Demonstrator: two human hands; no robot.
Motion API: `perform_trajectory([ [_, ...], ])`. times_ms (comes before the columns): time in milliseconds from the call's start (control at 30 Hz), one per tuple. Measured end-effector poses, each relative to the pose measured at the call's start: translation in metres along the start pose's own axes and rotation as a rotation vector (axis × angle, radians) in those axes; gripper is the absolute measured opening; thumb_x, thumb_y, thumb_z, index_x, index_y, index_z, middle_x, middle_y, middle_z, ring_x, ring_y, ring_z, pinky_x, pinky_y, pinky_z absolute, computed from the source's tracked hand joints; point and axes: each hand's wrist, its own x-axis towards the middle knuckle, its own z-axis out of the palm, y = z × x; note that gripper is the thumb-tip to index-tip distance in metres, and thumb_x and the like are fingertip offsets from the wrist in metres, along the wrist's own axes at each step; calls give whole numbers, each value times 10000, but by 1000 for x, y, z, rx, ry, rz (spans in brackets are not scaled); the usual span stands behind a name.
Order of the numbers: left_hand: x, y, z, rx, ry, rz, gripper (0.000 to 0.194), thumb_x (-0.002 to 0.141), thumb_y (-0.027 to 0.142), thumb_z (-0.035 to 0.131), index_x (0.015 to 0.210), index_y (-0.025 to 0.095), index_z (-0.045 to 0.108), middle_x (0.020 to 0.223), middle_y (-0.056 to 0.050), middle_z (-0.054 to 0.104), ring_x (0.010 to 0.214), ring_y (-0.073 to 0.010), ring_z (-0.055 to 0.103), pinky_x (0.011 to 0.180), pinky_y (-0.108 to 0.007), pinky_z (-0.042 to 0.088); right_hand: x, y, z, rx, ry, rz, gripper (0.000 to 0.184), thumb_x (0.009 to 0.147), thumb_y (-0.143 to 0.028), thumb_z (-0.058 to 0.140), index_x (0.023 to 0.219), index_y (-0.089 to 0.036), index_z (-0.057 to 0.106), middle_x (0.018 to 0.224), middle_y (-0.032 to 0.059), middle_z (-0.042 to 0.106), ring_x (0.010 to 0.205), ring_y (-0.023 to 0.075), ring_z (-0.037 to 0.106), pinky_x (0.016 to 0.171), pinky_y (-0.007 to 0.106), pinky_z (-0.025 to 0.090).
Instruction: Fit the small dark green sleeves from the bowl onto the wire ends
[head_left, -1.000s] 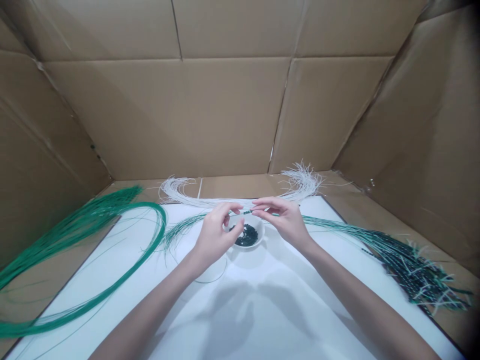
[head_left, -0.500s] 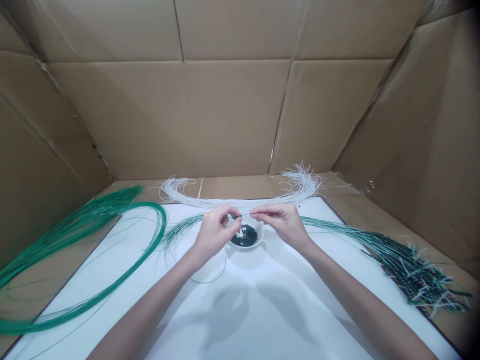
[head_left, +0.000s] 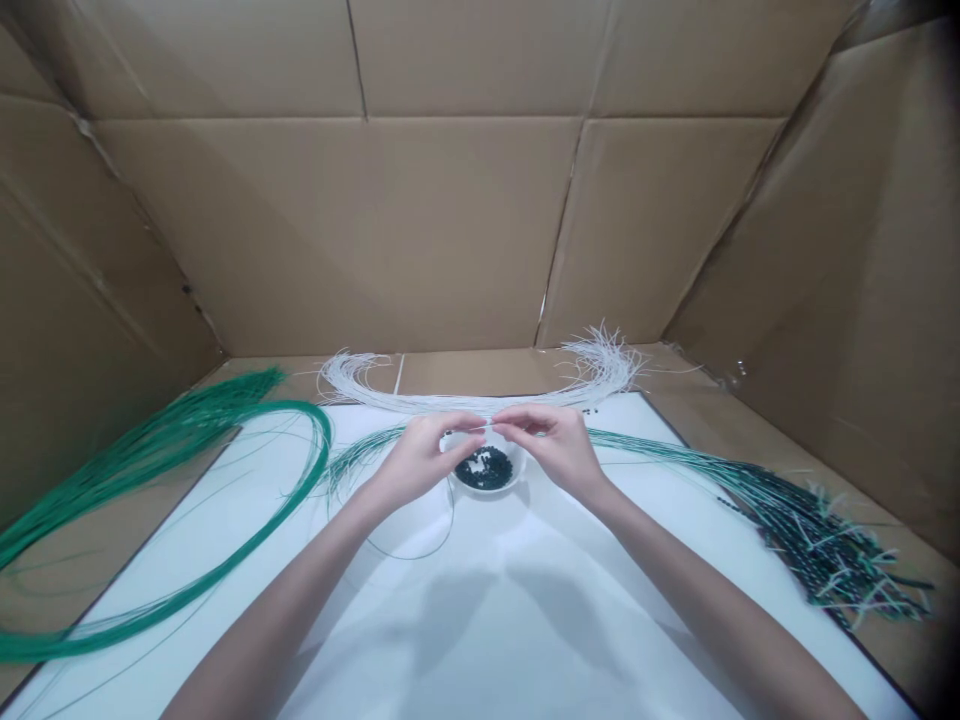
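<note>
Strand (head_left: 488,427) pinched in right hand (head_left: 559,445); fingertips of left hand (head_left: 420,453) alongside, hold unclear; dark beads (head_left: 495,472) in bowl (head_left: 486,491) below. Possible slip from slack pinch, spill from bumped bowl.

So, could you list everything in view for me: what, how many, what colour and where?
Small round bowl: 1, white, by the hands
Small beads: too many to count, dark, in the bowl
Thin pinched strand: 1, pale, between the hands
Thin curved strand: 1, green, below the left hand
Long strand bundle: at least 1, green, left side
Curved strand bundle: 1, white, back
Beaded strand bundle: 1, green and dark, right side
Smooth tabletop: 1, white, beneath
Cardboard walls: 3, brown, back and both sides
Left hand: 1, bare, at the pinched strand
Right hand: 1, bare, holding the pinched strand
</note>
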Motion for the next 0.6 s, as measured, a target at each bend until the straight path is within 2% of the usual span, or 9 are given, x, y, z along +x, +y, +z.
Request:
perform_trajectory([
  [100,3,-5,3,-50,34,-40,268,796,363,442,815,175,632,776,-35,662,729,-162,603,678,-249,447,-1,6,5,26,-24,44,193,677,-262,620,846,-178,659,802,43,685,704,150,633,646,252,496],
  [200,7,-14,2,-148,107,-99,249,774,358,477,792,150,611,707,-35,635,647,-147,591,627,-240,441,2,15,11,-44,-138,137,432,653,-183,626,1081,-173,561,938,70,659,751,150,631,694,267,497],
  [267,9,-18,0,-237,149,-148,233,747,351,514,772,134,596,703,-35,613,627,-137,576,622,-241,438,7,22,17,-246,-311,185,482,618,-138,636,1094,-160,559,977,91,644,805,175,618,718,277,480],
  [367,13,-22,-3,-421,148,-242,226,707,342,565,747,119,578,715,-29,575,614,-113,550,635,-242,437,15,31,28,-597,-640,180,448,547,-147,676,993,-160,629,908,95,659,868,229,588,694,265,451],
  [433,13,-24,-3,-552,123,-298,230,690,340,585,746,118,569,720,-19,556,611,-99,538,648,-245,435,18,35,34,-724,-764,155,416,523,-137,677,937,-174,654,849,81,665,823,226,592,624,235,433],
  [600,14,-27,-3,-706,88,-365,218,661,317,613,746,123,559,746,-20,562,604,-85,527,647,-239,415,17,42,41,-797,-718,63,214,584,-79,589,753,-168,685,770,66,665,736,197,598,579,218,393],
])
